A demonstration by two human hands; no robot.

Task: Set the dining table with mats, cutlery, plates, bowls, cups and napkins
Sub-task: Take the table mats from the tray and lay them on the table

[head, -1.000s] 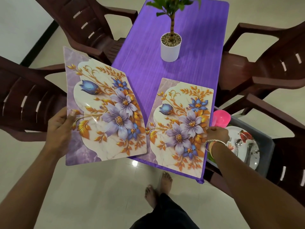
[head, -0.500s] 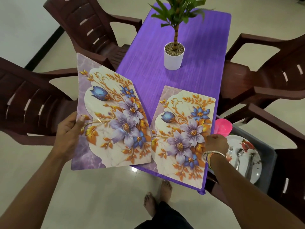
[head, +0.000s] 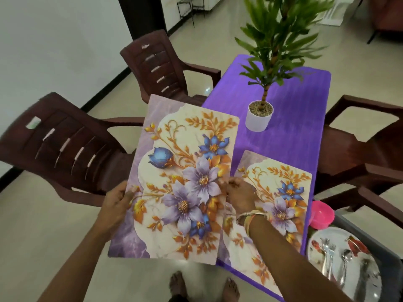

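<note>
I hold one floral place mat [head: 185, 171] in the air, over the left side of the purple table [head: 294, 101] and beyond its edge. My left hand [head: 115, 205] grips the mat's left edge, thumb on top. My right hand [head: 242, 197] pinches its right edge. A second matching mat [head: 285, 192] lies flat on the near end of the table, partly under my right wrist. To the right, a grey tub [head: 390, 262] holds a flowered plate [head: 357, 277] with forks and a spoon on it, and a pink cup [head: 322, 214].
A potted plant in a white pot [head: 258, 120] stands mid-table. Dark brown plastic chairs flank the table: two on the left [head: 72, 149] and two on the right [head: 359, 149]. My bare feet [head: 178, 284] are on the tiled floor.
My right hand left the mat lying on the table and took the right edge of the held mat. That mat has swung right and forward, toward the table. The camera tilted up.
</note>
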